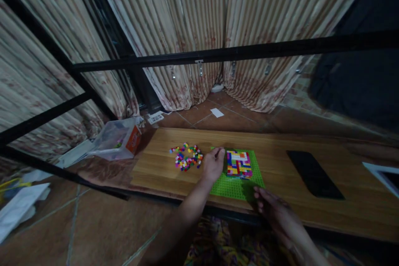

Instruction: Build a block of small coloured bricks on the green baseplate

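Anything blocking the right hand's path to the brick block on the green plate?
Nothing visible. Between the right hand and the brick block shows only the green baseplate, partly in shadow. The left hand is at the block's left side, off that line.

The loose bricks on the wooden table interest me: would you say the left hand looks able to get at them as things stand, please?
Probably yes: the left hand is close beside the loose bricks, and nothing visible stands between them, though whether it holds something is hard to tell.
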Tool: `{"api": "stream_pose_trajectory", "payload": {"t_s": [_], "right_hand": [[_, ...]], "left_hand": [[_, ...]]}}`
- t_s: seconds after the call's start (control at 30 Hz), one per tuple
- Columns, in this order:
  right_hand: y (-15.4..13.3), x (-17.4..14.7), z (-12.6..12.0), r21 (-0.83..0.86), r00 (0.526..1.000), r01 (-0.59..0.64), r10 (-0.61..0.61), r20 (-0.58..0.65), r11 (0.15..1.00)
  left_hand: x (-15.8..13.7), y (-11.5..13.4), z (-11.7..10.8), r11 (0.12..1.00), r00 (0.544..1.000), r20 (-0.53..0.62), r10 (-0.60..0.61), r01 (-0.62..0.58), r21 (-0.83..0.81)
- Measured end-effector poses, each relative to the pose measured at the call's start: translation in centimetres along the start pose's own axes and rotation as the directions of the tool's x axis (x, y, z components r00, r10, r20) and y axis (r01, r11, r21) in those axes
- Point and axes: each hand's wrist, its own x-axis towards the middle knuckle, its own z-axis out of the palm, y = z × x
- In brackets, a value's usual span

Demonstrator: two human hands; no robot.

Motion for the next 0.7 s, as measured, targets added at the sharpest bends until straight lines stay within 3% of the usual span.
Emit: {"api": "stream_pose_trajectory", "payload": {"t_s": [0.17, 0.27, 0.37, 0.43, 0.53, 0.7], "right_hand": [[0.9, -0.4, 0.8, -0.158, 0.998, 0.063, -0.066, -0.013, 0.985], [1.2, -0.8, 3.1, -0.313, 0.993, 0.114, -0.118, 0.005, 0.943], [1.6, -1.1, 6.3, -0.473, 0.980, 0.195, -0.149, 0.134, 0.859], [1.9, -1.0, 8.6, -0.558, 0.933, 0.343, -0.203, 0.299, 0.756], [2.5, -0.2, 12.1, -0.630, 0.815, 0.575, -0.290, 0.502, 0.522], [3.8, 2.5, 16.9, -0.663, 0.668, 0.734, -0.332, 0.665, 0.148]], "left_hand": [[-3.7, -1.8, -4.4, 0.998, 0.992, -0.123, 0.010, -0.003, 0.056], [-5.7, -3.3, -8.3, 0.992, 0.977, -0.214, -0.007, 0.034, 0.119], [-6.9, -4.5, -11.6, 0.977, 0.957, -0.287, -0.040, 0.098, 0.190], [-7.2, -5.0, -13.0, 0.965, 0.954, -0.293, -0.055, 0.127, 0.231], [-7.4, -5.5, -13.6, 0.952, 0.964, -0.257, -0.065, 0.137, 0.274], [-7.2, -5.9, -13.3, 0.936, 0.973, -0.222, -0.064, 0.136, 0.326]]}}
